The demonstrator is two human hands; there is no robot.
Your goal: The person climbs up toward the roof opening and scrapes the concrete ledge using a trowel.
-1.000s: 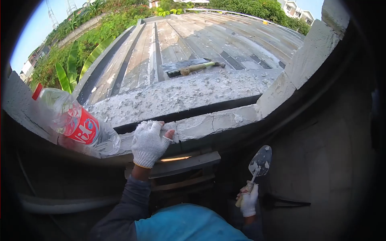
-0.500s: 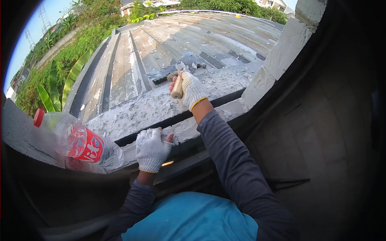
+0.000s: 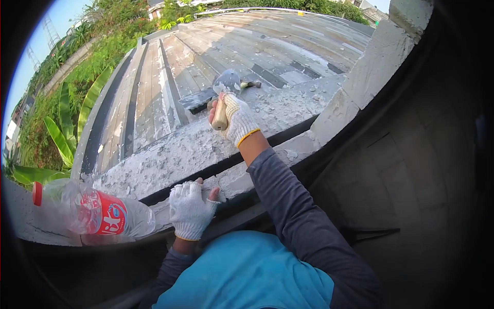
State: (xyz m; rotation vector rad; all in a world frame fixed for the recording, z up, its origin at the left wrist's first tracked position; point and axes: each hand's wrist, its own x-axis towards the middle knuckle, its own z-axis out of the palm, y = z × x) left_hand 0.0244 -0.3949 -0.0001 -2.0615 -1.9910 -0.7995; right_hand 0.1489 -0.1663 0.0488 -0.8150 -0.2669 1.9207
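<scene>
While the slatted roof (image 3: 267,49) is filling the upper view, a crumb-strewn concrete strip (image 3: 164,159) is running along its near edge, and a low block wall (image 3: 235,181) is standing just before it, a dark gap separating the two. At the wall's left end, a clear bottle (image 3: 112,213) is showing its red cap leftward; whether it is standing or lying, I cannot tell. The gloved left hand (image 3: 192,210) is resting on the wall top, thumb spreading apart; whether its fingers are clenching the edge is not showing. The gloved right hand (image 3: 238,118) is holding a trowel (image 3: 227,81) out over the strip, fingers grasping the wooden handle, blade pointing away. Beside the blade in view, a dark flat tool (image 3: 195,100) and a partly hidden hammer (image 3: 251,84) are lying. The step in hand is seemingly placing the trowel beyond the wall, the left hand bracing; the next move is calling for a steady wrist and care around both neighbouring tools.
</scene>
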